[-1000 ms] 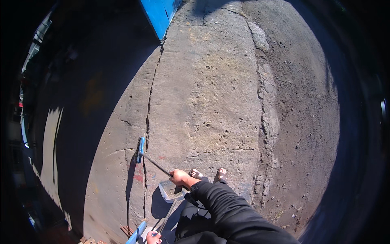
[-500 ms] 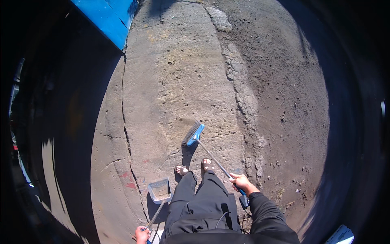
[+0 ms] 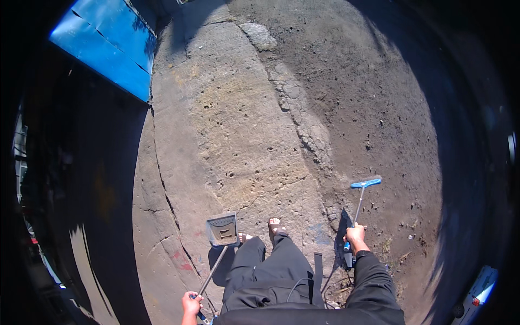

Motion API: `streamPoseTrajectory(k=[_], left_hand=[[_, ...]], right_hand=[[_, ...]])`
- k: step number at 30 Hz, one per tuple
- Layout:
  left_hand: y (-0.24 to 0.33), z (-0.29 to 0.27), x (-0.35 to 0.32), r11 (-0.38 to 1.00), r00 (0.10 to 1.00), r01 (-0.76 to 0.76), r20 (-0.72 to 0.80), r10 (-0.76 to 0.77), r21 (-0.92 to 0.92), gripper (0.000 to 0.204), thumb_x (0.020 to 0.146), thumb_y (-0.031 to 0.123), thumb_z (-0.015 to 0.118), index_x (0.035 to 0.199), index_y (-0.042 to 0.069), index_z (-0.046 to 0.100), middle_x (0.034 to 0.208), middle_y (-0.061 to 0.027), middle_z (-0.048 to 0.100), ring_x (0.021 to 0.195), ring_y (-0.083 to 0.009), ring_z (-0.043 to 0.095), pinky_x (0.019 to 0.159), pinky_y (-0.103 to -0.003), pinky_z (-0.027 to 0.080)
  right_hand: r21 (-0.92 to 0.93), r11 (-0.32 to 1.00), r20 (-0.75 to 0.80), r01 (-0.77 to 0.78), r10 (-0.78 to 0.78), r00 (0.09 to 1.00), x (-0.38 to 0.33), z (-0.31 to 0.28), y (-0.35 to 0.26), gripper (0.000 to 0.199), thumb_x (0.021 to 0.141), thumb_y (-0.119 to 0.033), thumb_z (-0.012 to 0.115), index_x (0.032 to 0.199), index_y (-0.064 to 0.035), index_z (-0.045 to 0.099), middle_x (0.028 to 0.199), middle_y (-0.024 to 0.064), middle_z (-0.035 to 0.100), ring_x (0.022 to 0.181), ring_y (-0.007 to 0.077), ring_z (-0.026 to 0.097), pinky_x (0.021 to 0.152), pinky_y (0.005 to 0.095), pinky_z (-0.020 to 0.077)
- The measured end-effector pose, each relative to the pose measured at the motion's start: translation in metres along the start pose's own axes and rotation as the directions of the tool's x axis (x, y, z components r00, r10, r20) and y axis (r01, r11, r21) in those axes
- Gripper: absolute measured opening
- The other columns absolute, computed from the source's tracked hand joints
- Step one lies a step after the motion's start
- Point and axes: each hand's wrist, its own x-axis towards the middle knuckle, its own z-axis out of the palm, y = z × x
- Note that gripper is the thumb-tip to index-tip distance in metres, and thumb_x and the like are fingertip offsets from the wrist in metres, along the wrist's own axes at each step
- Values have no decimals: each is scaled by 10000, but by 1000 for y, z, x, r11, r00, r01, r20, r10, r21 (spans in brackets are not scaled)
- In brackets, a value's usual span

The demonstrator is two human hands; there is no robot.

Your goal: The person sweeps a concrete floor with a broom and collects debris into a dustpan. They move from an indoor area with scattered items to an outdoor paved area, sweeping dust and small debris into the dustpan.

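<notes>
My right hand grips the thin handle of a broom with a blue head. The head hangs over the dark dirt ground to my right. My left hand holds the long handle of a grey metal dustpan. The pan sits low over the concrete, just left of my sandalled feet. My dark trousers and black right sleeve fill the lower middle of the view.
A cracked concrete strip runs ahead of me, with a broken edge beside dark dirt on the right. A blue sheet lies at the upper left. Deep shadow covers the left side. A small light object sits at the lower right.
The broom has swung from my left across to my right, and its head now hangs over the dirt. The dustpan has shifted forward, left of my feet. The view has turned right.
</notes>
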Motion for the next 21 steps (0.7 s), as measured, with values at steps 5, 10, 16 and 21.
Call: streamPoseTrajectory(k=[5,10,16,21], left_hand=[[-5,11,-10,998,999,-22,-40,20,-54,235,910,-33,750,1073,8,585,812,-121,736,523,-165,648,437,-313,509],[-18,21,-11,995,996,-39,-85,31,-96,250,890,-23,768,1076,4,604,804,-106,721,514,-171,651,460,-330,524],[-53,34,-12,984,990,13,-135,-38,-177,255,881,2,780,1089,-15,634,813,-115,725,546,-199,700,491,-348,546],[-74,23,-7,953,977,125,-134,-166,-276,262,885,11,773,1107,-5,635,813,-122,722,536,-184,694,486,-337,539]], right_hand=[[121,992,105,45,-58,993,-52,3,6,725,882,57,569,1589,-52,452,652,83,614,469,204,639,416,371,524],[41,991,554,126,-128,822,-109,32,-45,743,973,-62,716,1640,-129,394,640,46,584,479,170,593,441,346,508],[-173,857,883,486,-84,462,-192,154,-162,669,971,-114,709,1599,-164,484,676,28,618,522,128,603,489,331,525],[-173,550,967,817,-64,248,-297,314,-213,615,930,-120,702,1527,-191,577,760,85,697,580,159,679,532,372,560]])
